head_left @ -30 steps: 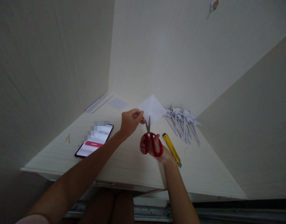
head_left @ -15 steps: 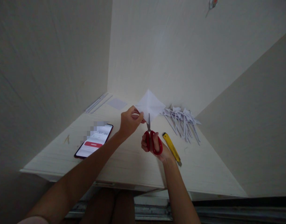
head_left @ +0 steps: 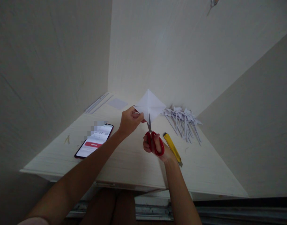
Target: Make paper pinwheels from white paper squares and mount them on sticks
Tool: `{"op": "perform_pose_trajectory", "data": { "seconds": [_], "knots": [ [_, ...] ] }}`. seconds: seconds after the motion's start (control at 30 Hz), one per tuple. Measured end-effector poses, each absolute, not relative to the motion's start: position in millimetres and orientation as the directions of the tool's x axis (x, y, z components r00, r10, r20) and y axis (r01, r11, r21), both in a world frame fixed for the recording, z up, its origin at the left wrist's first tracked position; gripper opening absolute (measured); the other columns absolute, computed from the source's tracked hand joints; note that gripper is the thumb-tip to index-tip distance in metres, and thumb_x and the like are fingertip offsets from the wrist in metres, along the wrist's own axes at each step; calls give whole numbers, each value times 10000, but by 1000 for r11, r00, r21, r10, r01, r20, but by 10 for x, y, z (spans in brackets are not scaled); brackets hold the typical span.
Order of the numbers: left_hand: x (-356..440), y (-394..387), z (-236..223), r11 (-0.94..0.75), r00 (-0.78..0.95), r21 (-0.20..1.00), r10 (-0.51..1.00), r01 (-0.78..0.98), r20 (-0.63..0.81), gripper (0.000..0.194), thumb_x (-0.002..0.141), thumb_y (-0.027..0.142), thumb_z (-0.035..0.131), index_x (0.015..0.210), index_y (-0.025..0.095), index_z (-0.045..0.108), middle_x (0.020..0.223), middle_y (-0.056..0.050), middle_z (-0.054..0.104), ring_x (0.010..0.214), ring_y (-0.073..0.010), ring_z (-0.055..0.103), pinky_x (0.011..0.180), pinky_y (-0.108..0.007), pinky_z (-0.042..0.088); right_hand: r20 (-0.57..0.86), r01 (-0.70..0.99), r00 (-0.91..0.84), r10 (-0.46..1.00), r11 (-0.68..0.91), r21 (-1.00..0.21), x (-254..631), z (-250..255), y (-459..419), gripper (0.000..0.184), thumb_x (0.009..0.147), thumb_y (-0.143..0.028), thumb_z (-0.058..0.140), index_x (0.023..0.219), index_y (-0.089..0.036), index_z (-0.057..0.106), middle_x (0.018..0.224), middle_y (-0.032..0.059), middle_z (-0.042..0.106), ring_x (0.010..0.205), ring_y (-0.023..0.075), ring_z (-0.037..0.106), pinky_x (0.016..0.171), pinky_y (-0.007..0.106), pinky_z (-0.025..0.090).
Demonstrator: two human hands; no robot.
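My left hand (head_left: 129, 120) pinches the left corner of a white folded paper square (head_left: 150, 105), holding it above the desk. My right hand (head_left: 155, 147) grips red-handled scissors (head_left: 153, 139), fingers through the loops. The blades point up into the paper's lower edge and look nearly closed. Both hands hover over the middle of the pale wooden desk (head_left: 124, 162).
A phone (head_left: 95, 140) with a lit screen lies left of my hands. A yellow utility knife (head_left: 172, 148) lies right of the scissors. A pile of folded white paper pieces (head_left: 183, 122) sits at the back right. A paper square (head_left: 117, 103) and thin strips (head_left: 97, 102) lie at the back left corner.
The paper has been lifted slightly and the scissors have moved up into its lower edge. The handles have come closer together.
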State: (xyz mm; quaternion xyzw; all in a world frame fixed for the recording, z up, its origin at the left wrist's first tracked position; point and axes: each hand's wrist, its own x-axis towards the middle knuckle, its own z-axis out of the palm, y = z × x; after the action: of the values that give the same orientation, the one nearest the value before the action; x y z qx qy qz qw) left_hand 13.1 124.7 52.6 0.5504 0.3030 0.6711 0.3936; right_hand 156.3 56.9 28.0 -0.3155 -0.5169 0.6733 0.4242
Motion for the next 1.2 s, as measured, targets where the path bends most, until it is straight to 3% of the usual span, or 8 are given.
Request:
{"op": "perform_pose_trajectory", "data": {
  "seconds": [0.17, 0.63, 1.2],
  "knots": [
    [133, 1266, 526, -504, -74, 835, 862, -223, 501, 104, 669, 141, 566, 757, 107, 523, 629, -2, 619, 458, -106, 610, 416, -169, 504, -11, -247, -470, 883, -144, -958, 1573, 327, 560, 495, 709, -653, 488, 769, -161, 506, 626, -15, 363, 553, 97, 294, 456, 221, 187],
    [115, 1278, 570, -501, -57, 808, 858, -310, 511, 110, 635, 86, 531, 741, 107, 510, 559, 20, 580, 425, -107, 585, 358, -175, 441, -32, -196, -488, 873, -145, -970, 1609, 361, 571, 517, 701, -668, 481, 777, -156, 481, 611, -22, 366, 519, 82, 269, 454, 221, 165],
    [112, 1265, 600, -498, -47, 816, 860, -292, 508, 94, 623, 78, 500, 702, 126, 486, 499, 31, 552, 392, -98, 560, 345, -173, 404, 20, -94, -480, 877, -28, -995, 1605, 395, 554, 502, 755, -661, 396, 704, -164, 441, 506, -50, 358, 407, 55, 252, 383, 204, 159]
  ]
}}
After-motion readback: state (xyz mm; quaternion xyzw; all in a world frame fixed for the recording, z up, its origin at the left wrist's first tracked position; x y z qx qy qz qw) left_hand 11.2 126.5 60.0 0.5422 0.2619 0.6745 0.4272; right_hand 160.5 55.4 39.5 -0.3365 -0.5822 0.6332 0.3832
